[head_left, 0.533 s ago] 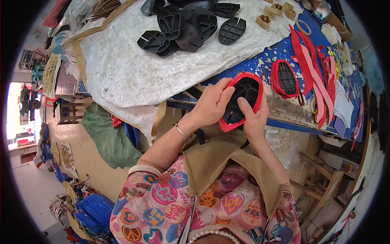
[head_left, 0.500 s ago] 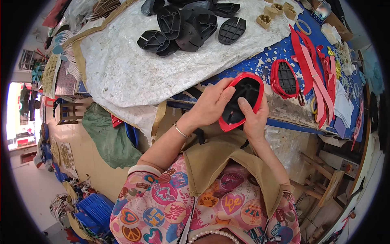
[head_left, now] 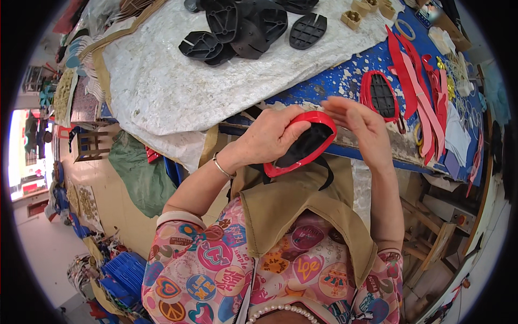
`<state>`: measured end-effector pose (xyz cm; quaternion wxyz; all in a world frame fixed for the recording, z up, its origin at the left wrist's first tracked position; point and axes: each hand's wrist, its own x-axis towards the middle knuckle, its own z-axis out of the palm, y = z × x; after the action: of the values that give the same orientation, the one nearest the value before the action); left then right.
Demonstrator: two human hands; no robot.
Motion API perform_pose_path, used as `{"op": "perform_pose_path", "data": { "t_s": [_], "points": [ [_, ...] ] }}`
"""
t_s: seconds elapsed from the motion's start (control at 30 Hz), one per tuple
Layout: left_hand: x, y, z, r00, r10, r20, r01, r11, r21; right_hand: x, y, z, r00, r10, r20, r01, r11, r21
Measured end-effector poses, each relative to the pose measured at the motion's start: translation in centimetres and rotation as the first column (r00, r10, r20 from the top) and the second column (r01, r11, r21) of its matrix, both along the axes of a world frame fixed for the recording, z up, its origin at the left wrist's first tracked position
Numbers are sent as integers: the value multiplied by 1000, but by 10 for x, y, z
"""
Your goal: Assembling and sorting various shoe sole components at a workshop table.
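Note:
My left hand point(head_left: 270, 135) grips the left side of a black oval shell with a shiny red rim point(head_left: 308, 144), thumb over the edge. The shell is tilted in front of my brown apron point(head_left: 286, 200), near the table's edge. My right hand point(head_left: 364, 129) is raised just right of it, holding nothing, its fingers stretched out and apart from the rim. On the table beyond my right hand lies another red-rimmed black piece point(head_left: 382, 96) with a ribbed grid. Farther off, a pile of black molded pieces point(head_left: 251, 35) and a single gridded black piece point(head_left: 308, 31) lie on a white woven sheet point(head_left: 145, 81).
The worn blue table point(head_left: 340, 81) bears red strips point(head_left: 398, 70) and pink strips point(head_left: 423, 116) at the right, a tape ring point(head_left: 413, 36) and small tan pieces point(head_left: 351, 20). A green cloth point(head_left: 139, 181) hangs at the left. A wooden frame point(head_left: 434, 254) stands lower right.
My right hand has let go of the red-rimmed shell and moved up and right, its fingers straightening. My left hand has brought the shell slightly down and left, tilting it.

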<state>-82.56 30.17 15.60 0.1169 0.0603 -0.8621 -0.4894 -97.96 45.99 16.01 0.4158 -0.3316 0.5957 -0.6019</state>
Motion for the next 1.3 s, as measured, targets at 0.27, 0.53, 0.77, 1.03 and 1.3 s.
{"op": "perform_pose_path", "data": {
  "t_s": [0.27,0.53,0.77,1.03,1.3],
  "points": [
    [-2,9,1,983,-5,181,2,1000,15,14,-18,9,848,265,-459,-219,964,151],
    [-1,9,-2,988,100,115,-123,970,211,8,-8,-7,966,148,-213,-174,979,-107],
    [-7,5,-15,960,153,234,-196,964,178,36,-18,-18,672,-37,-740,163,982,98],
    [-13,9,-28,913,374,167,-408,855,319,46,-23,-36,768,-165,-618,225,974,19],
    [-33,11,-27,809,588,-3,-523,721,454,69,-24,-51,782,-311,-540,300,947,-112]
  ]
}}
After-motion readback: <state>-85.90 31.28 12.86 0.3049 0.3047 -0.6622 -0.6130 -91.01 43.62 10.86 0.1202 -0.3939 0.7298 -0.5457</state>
